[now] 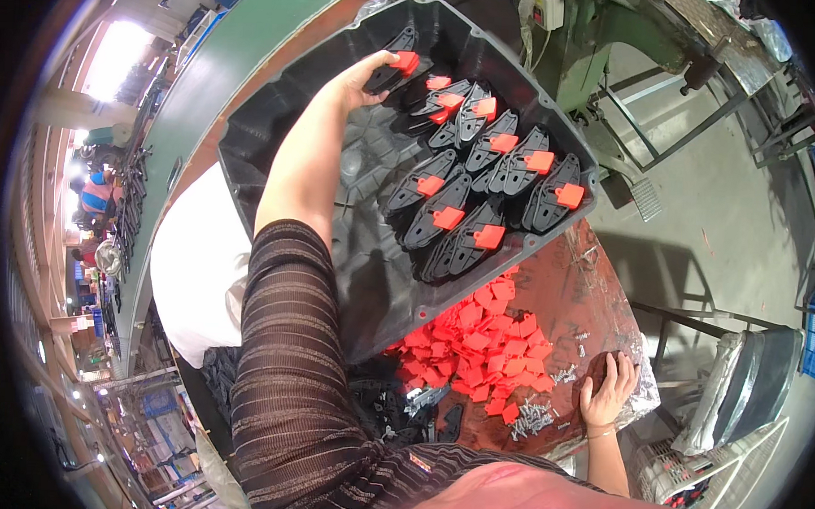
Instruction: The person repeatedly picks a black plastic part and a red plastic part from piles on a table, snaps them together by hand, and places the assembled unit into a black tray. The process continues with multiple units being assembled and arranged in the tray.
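My left hand (358, 80) reaches far into a large black tray (361, 293), its fingers and thumb closed around a black plastic part with a red tab (403, 64) in the far left corner. Beside it, several bundles of flat black plastic parts (438, 215) stand in rows, each bearing a red piece (490, 237). Down at the right edge of the worktable, my right hand (609, 392) lies with its fingers spread and nothing in them. A few small metal pins (565, 375) are scattered near that hand.
A heap of loose red pieces (476, 347) lies on the reddish-brown table (559, 278), with metal pins (534, 419) at its near side. Loose black parts (380, 402) sit under the tray. A green machine (603, 46) stands beyond, and a padded chair (744, 383) at the right.
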The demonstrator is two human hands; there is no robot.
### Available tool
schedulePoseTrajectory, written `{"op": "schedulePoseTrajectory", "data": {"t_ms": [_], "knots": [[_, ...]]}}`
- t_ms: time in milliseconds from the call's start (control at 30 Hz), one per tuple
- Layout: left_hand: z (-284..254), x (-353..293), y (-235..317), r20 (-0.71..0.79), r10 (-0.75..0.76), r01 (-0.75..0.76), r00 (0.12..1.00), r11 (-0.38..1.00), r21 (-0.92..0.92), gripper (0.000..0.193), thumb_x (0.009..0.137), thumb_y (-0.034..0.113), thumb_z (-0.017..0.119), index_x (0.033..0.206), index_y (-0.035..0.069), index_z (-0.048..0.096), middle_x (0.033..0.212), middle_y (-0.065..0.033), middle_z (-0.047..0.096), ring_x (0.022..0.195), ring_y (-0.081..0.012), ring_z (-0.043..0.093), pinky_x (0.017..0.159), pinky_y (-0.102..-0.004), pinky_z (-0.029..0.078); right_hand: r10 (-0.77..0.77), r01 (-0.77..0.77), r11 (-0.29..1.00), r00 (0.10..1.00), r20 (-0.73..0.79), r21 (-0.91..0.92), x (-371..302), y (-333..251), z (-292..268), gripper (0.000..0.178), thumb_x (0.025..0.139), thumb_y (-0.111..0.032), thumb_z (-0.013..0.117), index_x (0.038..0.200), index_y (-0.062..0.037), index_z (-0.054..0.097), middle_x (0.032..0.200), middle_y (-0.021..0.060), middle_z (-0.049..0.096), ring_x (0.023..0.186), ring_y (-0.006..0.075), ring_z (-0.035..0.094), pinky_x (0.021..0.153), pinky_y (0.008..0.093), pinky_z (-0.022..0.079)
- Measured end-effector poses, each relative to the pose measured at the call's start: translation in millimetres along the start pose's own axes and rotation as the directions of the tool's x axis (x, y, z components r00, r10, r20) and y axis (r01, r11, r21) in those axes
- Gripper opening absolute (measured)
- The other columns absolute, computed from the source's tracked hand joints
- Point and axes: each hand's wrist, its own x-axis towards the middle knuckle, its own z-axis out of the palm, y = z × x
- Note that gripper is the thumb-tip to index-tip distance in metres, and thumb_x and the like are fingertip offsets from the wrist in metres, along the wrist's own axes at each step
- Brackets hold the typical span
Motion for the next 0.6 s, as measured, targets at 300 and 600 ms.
{"op": "schedulePoseTrajectory", "data": {"t_ms": [300, 600], "knots": [[1, 13, 16, 0.095, -0.117, 0.102, 0.989, 0.983, 0.152, 0.041, 0.076, 0.034, 0.067, 0.113, 0.017, 0.06, 0.109, -0.0023, 0.062, 0.102, -0.0177, 0.058, 0.087, -0.0468, 0.05, -0.007, 0.007, 0.999, 1.0, 0.01, -0.038, -2, 4, 5, 0.055, 0.077, -0.023, 0.055, 0.127, -0.0044, 0.045, 0.131, 0.0195, 0.04, 0.126, 0.0383, 0.034, 0.109, 0.0568, 0.018], [19, 13, 26, -0.038, 0.421, -0.134, 0.906, 0.371, 0.919, 0.064, 0.076, 0.04, 0.064, 0.128, 0.006, 0.049, 0.117, -0.0191, 0.059, 0.104, -0.0274, 0.059, 0.084, -0.0408, 0.051, -0.003, 0.003, 1.0, 1.0, 0.015, -0.027, 0, 2, 4, 0.055, 0.076, -0.022, 0.056, 0.127, -0.0044, 0.045, 0.131, 0.0189, 0.04, 0.126, 0.0376, 0.034, 0.109, 0.0568, 0.018]]}}
